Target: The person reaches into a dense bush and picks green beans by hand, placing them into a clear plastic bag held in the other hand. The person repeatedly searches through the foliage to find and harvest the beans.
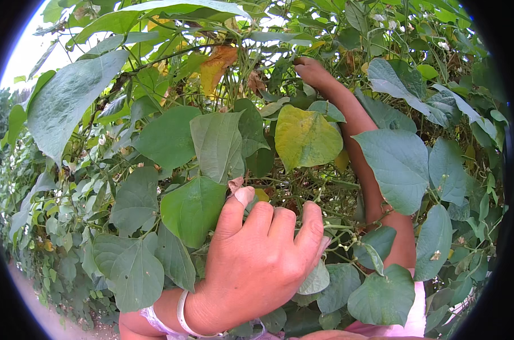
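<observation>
My left hand (262, 255) is low in the middle of the view, its fingers curled around thin green vine stems (325, 226) and leaves, the thumb pressing a broad green leaf (191, 209). A pale bangle sits on that wrist. My right arm reaches up through the foliage, and my right hand (311, 71) is near the top, fingers tucked among stems and leaves. What it grips, if anything, is hidden. A yellowing leaf (308, 139) hangs between the two hands.
A dense climbing bean-like vine fills the view with large heart-shaped leaves (75, 96). A dry orange leaf (217, 65) hangs at the top. Small white flowers (390, 22) show at the upper right. Bare ground (47, 317) appears at the lower left.
</observation>
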The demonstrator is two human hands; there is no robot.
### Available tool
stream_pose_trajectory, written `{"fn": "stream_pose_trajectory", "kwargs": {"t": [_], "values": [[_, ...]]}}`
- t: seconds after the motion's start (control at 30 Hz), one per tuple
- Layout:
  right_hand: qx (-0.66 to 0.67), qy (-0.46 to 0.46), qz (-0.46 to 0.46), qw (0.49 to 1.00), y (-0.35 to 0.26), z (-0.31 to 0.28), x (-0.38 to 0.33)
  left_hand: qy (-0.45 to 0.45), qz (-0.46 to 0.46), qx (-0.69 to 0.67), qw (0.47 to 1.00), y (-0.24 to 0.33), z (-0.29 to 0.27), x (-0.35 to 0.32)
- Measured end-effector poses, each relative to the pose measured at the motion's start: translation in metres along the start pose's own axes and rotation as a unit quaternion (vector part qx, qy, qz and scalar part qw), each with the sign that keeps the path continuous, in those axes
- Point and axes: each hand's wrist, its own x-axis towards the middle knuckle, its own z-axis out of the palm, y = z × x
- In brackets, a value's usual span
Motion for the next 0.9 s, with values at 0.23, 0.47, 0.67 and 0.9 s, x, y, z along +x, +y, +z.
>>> {"fn": "stream_pose_trajectory", "kwargs": {"t": [0.23, 0.47, 0.67, 0.9], "values": [[-0.250, -0.130, -0.092, 0.955, 0.050, 0.009, 0.029, -0.008, 0.002, 0.013, 1.000, 0.000, 0.000, -0.007], [-0.136, -0.050, 0.039, 0.989, 0.046, 0.025, 0.071, -0.035, -0.001, 0.050, 0.998, 0.005, -0.009, -0.002], [-0.046, -0.089, 0.076, 0.992, 0.050, 0.066, 0.087, -0.051, -0.022, 0.064, 0.996, -0.002, 0.000, -0.007], [-0.243, -0.121, -0.181, 0.946, 0.090, 0.037, 0.093, -0.021, -0.017, 0.052, 0.998, 0.003, 0.011, -0.009]]}}
